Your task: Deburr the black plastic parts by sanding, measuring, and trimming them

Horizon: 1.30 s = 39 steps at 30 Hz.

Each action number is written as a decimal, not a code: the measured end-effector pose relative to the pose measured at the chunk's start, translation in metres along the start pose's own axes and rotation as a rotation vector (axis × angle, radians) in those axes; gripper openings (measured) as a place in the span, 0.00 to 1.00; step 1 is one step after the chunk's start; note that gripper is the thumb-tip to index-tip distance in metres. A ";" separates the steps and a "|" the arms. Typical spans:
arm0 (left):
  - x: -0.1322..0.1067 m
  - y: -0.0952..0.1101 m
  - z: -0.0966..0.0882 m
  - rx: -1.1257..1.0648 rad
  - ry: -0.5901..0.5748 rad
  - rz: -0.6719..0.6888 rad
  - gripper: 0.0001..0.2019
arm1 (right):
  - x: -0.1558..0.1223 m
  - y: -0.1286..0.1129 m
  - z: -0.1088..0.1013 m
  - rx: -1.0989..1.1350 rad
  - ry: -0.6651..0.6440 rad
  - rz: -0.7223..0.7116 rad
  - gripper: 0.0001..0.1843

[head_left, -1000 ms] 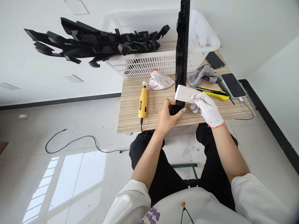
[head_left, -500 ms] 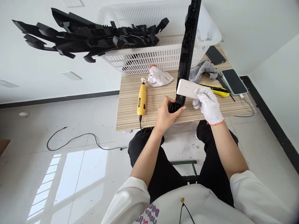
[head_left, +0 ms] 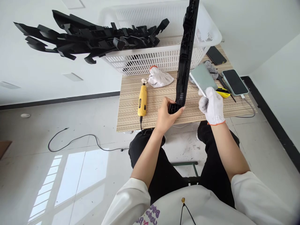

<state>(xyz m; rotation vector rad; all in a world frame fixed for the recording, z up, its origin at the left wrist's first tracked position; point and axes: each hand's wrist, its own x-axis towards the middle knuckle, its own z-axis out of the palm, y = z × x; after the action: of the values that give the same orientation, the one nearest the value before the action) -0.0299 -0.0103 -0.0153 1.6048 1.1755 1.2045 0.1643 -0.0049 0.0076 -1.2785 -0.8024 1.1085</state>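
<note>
Now, the bare left hand (head_left: 167,115) is curled round the low end of a long black plastic strip (head_left: 185,59), near the front edge of the striped wooden worktop (head_left: 130,103). The strip goes up past the white plastic basket (head_left: 161,59) and out of view. The right hand (head_left: 213,106), in a white knitted glove, pinches a flat grey-green slab with a white side (head_left: 204,76).

The strip could tip, I think, because just one hand grips it, way down low. The slab could slip, since only its near end is pinched.

A fuzzy grey cloth (head_left: 211,69) and a yellow cutter knife (head_left: 223,92) are partly hidden by the slab, and clutter that spot. A phone in a pale case (head_left: 234,82) lies by the right edge. A yellow stick-shaped power tool (head_left: 142,101) lies near the left edge. Jumbled black plastic parts (head_left: 93,40) poke out past the basket.
</note>
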 end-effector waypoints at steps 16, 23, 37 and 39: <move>0.001 0.003 -0.001 0.015 0.046 -0.007 0.20 | 0.002 0.003 -0.003 -0.146 -0.206 0.088 0.16; -0.001 0.003 0.003 0.040 0.032 -0.001 0.20 | 0.001 0.003 -0.001 -0.326 -0.343 0.022 0.18; -0.007 0.005 0.009 0.172 0.077 -0.049 0.16 | 0.002 0.002 0.007 -0.065 -0.176 0.176 0.20; -0.006 0.005 0.007 0.143 0.109 -0.051 0.17 | 0.004 0.003 0.004 -0.013 -0.049 0.174 0.21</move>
<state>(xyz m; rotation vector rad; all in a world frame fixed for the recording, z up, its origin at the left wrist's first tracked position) -0.0225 -0.0182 -0.0142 1.6201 1.3907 1.2115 0.1612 -0.0002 0.0048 -1.3560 -0.7466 1.2797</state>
